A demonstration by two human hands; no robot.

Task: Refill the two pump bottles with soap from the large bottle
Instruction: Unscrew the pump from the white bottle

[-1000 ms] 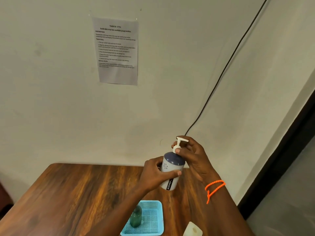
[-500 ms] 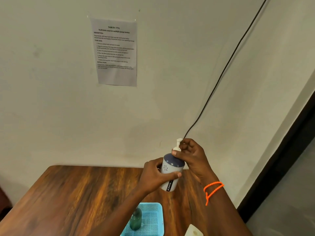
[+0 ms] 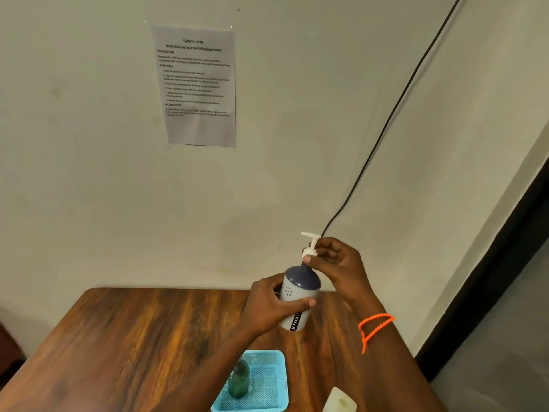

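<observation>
On the left, the left hand point(image 3: 271, 304) wraps its fingers and thumb around the body of the grey pump bottle point(image 3: 298, 298), holding it up above the wooden table point(image 3: 124, 337), tilted slightly with its top toward the wall. To the right of it, the right hand point(image 3: 338, 267) pinches the white pump point(image 3: 310, 248) at its collar, thumb in front and curled fingers behind, with the nozzle showing above the knuckles. Judging by this grip, the step in hand is turning the pump on the bottle's neck; whether it is coming off or going on cannot be told from this view. To do it well, the left hand should keep the body from spinning while the right turns only the collar, straight along the neck so the thread does not bind, and the bottle should stay close to upright so nothing drips. Below, a second, green bottle point(image 3: 239, 379) stands in a blue basket point(image 3: 267, 361) on the table, and just to its right a pale container top point(image 3: 340, 401) peeps in at the bottom edge; it may be the large bottle, though too little shows to be sure. Compared with half a second ago, the nozzle has swung round to point left and stands clear of the fingers, while the left hand's hold looks unchanged.
</observation>
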